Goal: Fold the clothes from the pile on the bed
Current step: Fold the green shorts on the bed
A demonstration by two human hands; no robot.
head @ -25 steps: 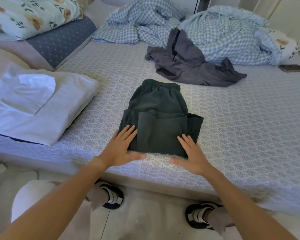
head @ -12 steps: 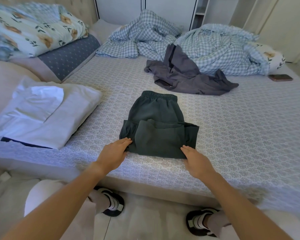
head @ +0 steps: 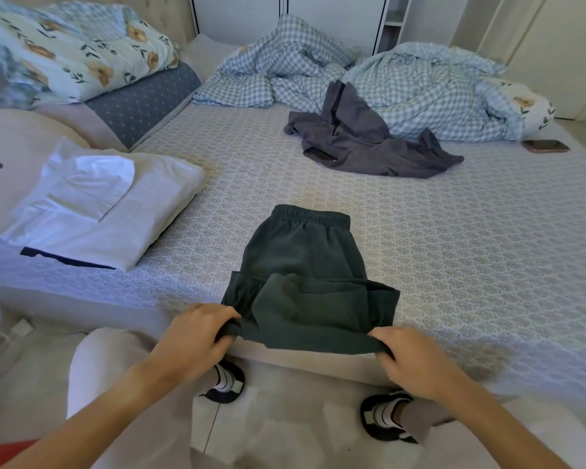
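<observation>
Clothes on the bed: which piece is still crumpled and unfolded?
The grey garment by the checked duvet; the dark green shorts and white pieces lie flat.

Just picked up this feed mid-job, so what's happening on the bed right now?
A person is folding dark green shorts at the near edge of the bed. The left hand and right hand each pinch a near corner of the half-folded shorts, waistband pointing away. A grey garment lies crumpled farther back, not yet folded. Folded white clothes sit stacked to the left.
</observation>
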